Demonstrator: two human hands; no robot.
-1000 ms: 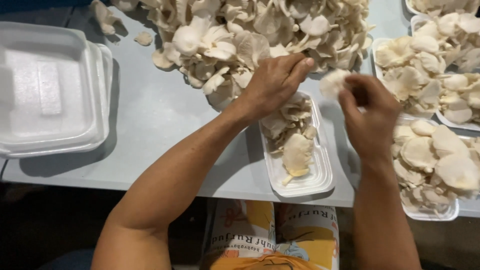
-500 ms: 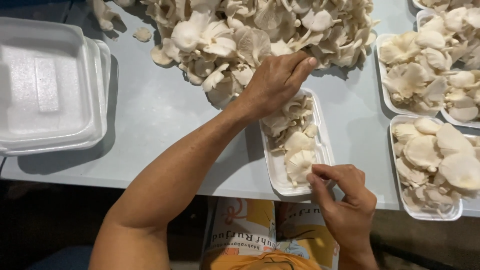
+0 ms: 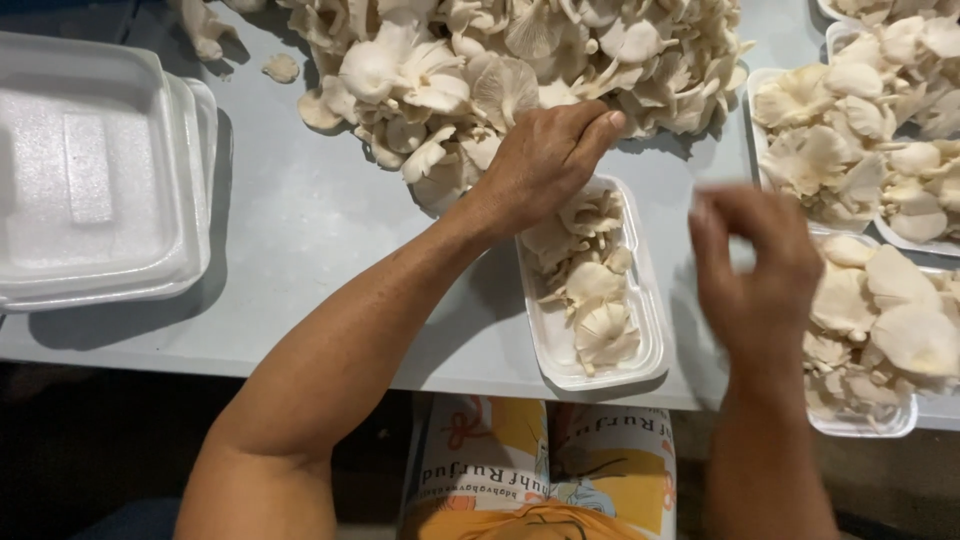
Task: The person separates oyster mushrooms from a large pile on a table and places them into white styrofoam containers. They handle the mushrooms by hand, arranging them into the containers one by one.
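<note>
The head view looks down on a grey table [image 3: 300, 240]. A narrow white foam tray [image 3: 640, 330] sits at the table's near edge, roughly in the middle, and serves as the landmark here. It holds several pale oyster mushrooms [image 3: 590, 290], laid loosely along its length.

The left hand [image 3: 545, 160] rests over the far end of the tray, palm down, fingers curled together and pressing on mushrooms there; its fingertips reach the near edge of the big mushroom heap [image 3: 520, 60], which lies just beyond the tray and spreads across the far side of the table. Whether the fingers actually pinch a mushroom cannot be told, since the palm hides what is under it.

The right hand [image 3: 755, 270] hangs in the air just right of the tray, blurred by motion, fingers bent loosely inward. Nothing can be made out in it, and the blur leaves its grip unclear.

Right of the tray, partly behind that hand, stands a filled tray [image 3: 880, 420] heaped with mushrooms at the table's near edge. Beyond it, farther from the edge, two more full trays [image 3: 770, 90] sit side by side.

Well to the left of the tray, a stack of empty foam containers [image 3: 100, 180] lies on the table. A lone mushroom scrap [image 3: 281, 67] sits between that stack and the heap.

Below the tray, past the table's edge, a printed yellow cloth [image 3: 540, 480] shows on the person's lap.
</note>
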